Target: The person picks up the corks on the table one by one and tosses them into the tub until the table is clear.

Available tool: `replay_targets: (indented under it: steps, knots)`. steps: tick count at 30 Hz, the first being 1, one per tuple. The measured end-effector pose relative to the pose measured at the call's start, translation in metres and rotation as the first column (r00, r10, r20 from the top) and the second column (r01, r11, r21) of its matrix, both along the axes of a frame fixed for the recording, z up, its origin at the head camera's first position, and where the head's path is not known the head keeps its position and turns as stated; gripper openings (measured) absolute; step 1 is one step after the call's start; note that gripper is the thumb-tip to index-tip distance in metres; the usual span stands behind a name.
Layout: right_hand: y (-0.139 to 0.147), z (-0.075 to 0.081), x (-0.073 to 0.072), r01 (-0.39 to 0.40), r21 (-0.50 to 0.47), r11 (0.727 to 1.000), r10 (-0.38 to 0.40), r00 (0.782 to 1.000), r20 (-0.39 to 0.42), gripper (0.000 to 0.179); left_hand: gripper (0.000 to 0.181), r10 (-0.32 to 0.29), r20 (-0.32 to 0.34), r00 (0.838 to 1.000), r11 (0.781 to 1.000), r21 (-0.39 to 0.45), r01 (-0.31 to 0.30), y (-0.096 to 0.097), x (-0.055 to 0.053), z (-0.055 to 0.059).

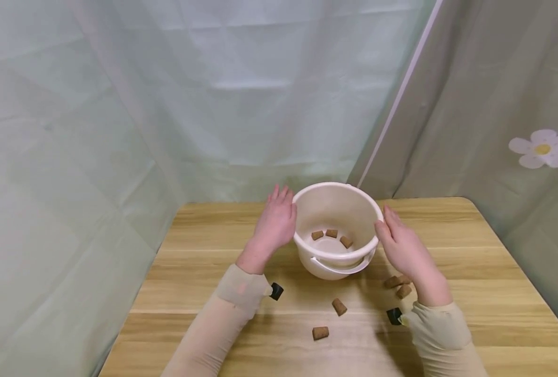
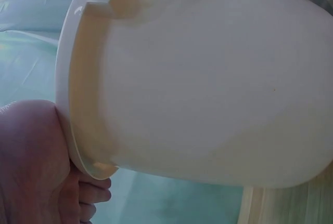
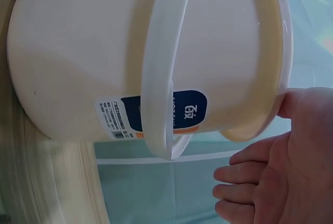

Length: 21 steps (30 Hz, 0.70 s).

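A white plastic bucket (image 1: pixel 337 207) stands upright on the table in the head view, its handle (image 1: pixel 340 270) hanging down at the front. Three brown corks (image 1: pixel 331 233) lie on its bottom. My left hand (image 1: pixel 276 217) touches the left side of the rim; in the left wrist view its fingers extend past the rim below the bucket wall (image 2: pixel 208 78). At the right side, my right hand (image 1: pixel 406 246) has its thumb against the rim. The right wrist view shows its other fingers straight and apart from the bucket, near a printed label (image 3: pixel 190 110).
Two corks, one upper (image 1: pixel 339 307) and one lower (image 1: pixel 320 333), lie in front of the bucket. More corks (image 1: pixel 403 291) sit beside the right wrist. The wooden table (image 1: pixel 203 230) ends at pale curtains (image 1: pixel 260 104) behind and at both sides.
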State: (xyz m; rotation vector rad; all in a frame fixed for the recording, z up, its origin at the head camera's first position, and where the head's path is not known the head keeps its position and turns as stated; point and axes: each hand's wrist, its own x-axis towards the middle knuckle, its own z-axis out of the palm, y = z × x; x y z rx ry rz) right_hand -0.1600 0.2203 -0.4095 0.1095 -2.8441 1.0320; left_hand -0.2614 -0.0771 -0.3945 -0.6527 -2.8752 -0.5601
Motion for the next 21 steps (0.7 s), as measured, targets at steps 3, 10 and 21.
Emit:
replay_targets:
  steps: [3, 10, 21]
  knots:
    - [0.006, -0.002, 0.003, -0.005, -0.012, 1.000, 0.006, 1.000, 0.005, 0.076, 0.053, -0.001, -0.011, 1.000, 1.000, -0.018, 0.001, 0.002, 0.001, -0.001]
    - [0.031, -0.009, 0.018, -0.008, -0.033, 0.999, 0.008, 1.000, 0.015, 0.076, 0.055, -0.001, -0.008, 1.000, 0.999, -0.040, 0.001, 0.006, 0.005, -0.001]
    - [0.060, -0.028, 0.050, 0.052, -0.007, 0.999, -0.053, 0.998, -0.044, 0.058, 0.053, -0.005, -0.002, 1.000, 0.999, -0.039, 0.005, 0.008, 0.008, 0.000]
